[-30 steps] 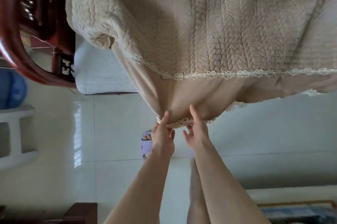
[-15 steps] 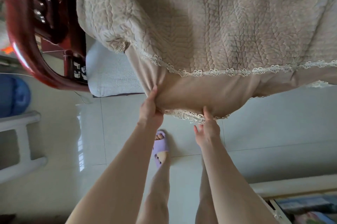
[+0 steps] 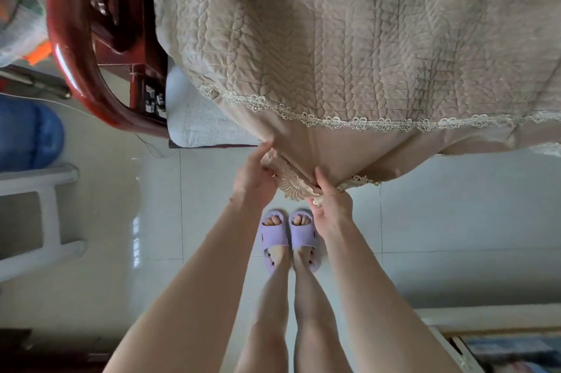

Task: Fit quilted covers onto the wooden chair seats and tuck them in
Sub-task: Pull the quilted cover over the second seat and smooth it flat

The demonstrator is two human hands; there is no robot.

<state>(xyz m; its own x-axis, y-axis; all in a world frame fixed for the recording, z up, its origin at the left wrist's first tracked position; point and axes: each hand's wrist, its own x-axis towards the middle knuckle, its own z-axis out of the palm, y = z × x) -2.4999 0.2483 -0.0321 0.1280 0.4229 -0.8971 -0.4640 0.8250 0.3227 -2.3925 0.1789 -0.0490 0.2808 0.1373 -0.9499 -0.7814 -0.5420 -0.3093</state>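
Now | left hand [image 3: 253,178] pinches quilted cover [image 3: 334,53] | right hand [image 3: 332,201] too, seemingly

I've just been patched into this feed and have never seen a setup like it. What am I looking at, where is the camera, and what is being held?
There is no machine here. A person works with bare hands, and the single picture comes from a wide-angle camera worn on their head, looking forward and down. The left hand and the right hand both pinch the lace-trimmed hem of a beige quilted cover. The cover drapes over a dark red wooden chair, whose curved arm shows at the left. A white cushion peeks out beneath the cover there. Below, the person's feet in purple slippers stand on a pale tiled floor.
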